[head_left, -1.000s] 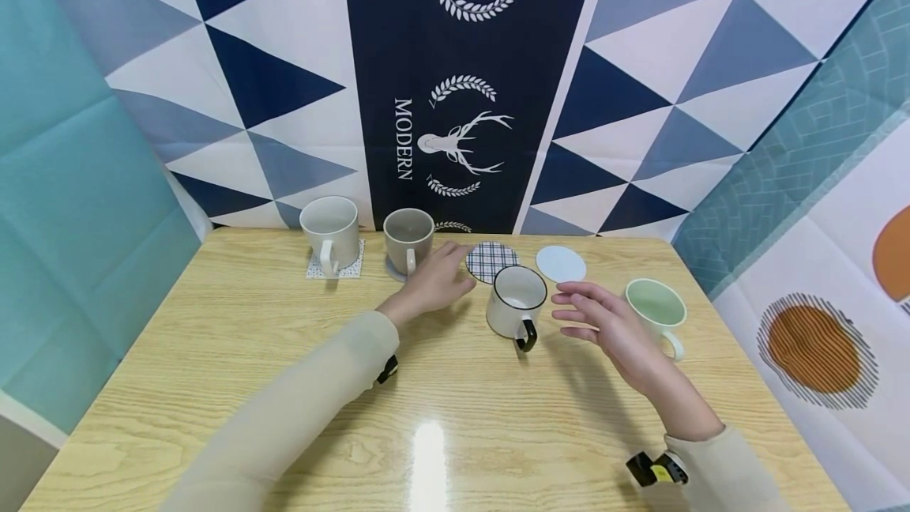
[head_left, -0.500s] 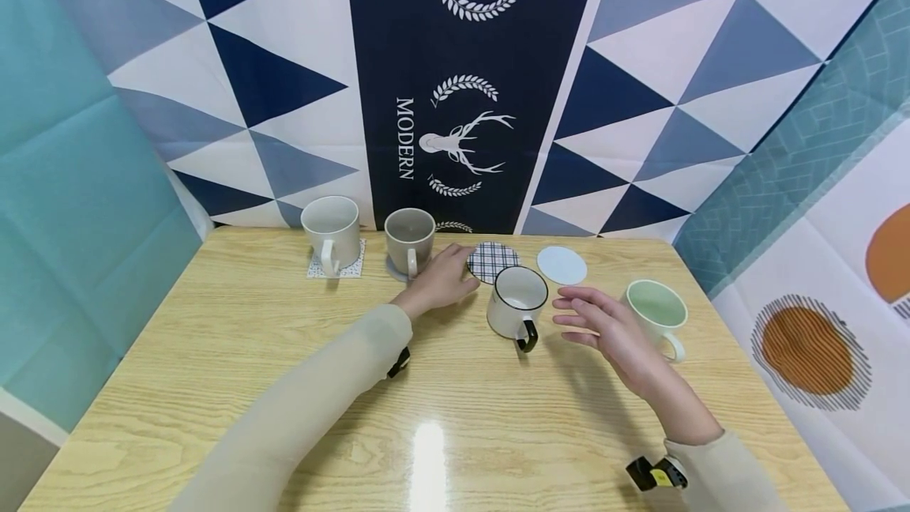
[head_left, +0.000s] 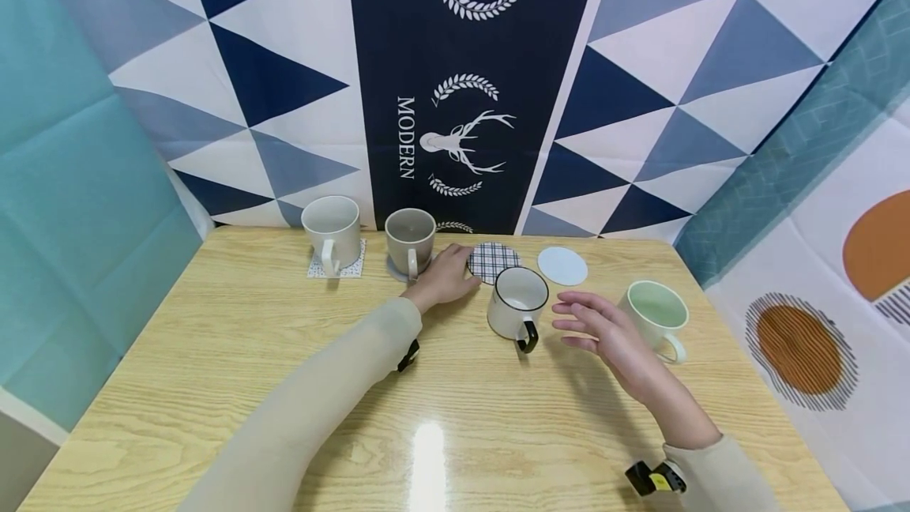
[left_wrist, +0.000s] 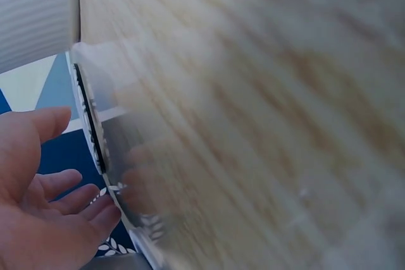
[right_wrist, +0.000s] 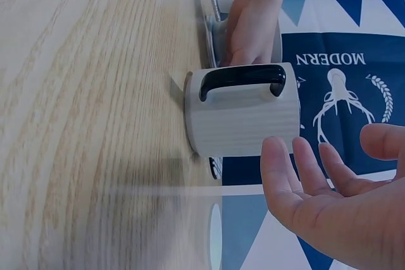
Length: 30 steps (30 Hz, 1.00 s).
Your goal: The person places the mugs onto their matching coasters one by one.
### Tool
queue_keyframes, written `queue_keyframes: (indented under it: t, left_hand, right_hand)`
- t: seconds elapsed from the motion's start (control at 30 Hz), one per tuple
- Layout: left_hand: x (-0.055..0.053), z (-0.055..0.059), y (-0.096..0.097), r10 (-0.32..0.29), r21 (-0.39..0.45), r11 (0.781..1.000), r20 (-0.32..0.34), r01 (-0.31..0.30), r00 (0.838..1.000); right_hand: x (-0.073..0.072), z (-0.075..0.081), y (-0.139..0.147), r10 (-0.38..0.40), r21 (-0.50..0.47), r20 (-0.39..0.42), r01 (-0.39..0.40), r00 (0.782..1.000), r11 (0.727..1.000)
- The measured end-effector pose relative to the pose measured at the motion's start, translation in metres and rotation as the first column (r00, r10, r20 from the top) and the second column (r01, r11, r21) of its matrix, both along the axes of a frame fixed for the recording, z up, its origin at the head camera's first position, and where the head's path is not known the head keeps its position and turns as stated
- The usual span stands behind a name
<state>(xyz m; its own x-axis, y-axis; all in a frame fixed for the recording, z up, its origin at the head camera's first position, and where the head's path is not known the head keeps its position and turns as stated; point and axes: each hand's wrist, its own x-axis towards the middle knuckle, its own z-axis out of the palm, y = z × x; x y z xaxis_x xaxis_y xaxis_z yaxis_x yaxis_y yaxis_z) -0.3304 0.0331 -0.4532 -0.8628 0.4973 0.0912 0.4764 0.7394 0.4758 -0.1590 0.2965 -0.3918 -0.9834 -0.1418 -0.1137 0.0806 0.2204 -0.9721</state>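
My left hand (head_left: 444, 275) is low over the table at the left edge of a round plaid coaster (head_left: 494, 261). Its fingers are loosely bent and the thumb is apart, seen in the left wrist view; whether they touch the coaster I cannot tell. Just in front of the coaster stands a white mug (head_left: 513, 310) with a black rim and black handle. My right hand (head_left: 613, 338) hovers to the right of that mug with fingers spread and nothing held. In the right wrist view, the fingertips (right_wrist: 274, 150) appear near the mug, apparently apart from it.
A white mug (head_left: 332, 229) sits on a square speckled coaster (head_left: 350, 265), and a grey-brown mug (head_left: 410, 237) on a round grey coaster (head_left: 394, 269). A pale round coaster (head_left: 563, 266) lies at the back. A green mug (head_left: 656, 308) stands behind my right hand.
My left hand has shifted slightly right, and its forearm has swung right. The right hand has dropped slightly. Mugs and coasters have kept their places.
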Motion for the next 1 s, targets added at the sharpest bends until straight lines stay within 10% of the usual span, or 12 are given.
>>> queue_keyframes:
  t: [1.0]
  left_hand:
    - [-0.007,0.007,0.001,0.014,-0.137,0.991,0.078,-0.003,0.997]
  right_hand:
    - [0.005,0.000,-0.009,0.003,0.018,0.043,-0.004,0.999,1.000]
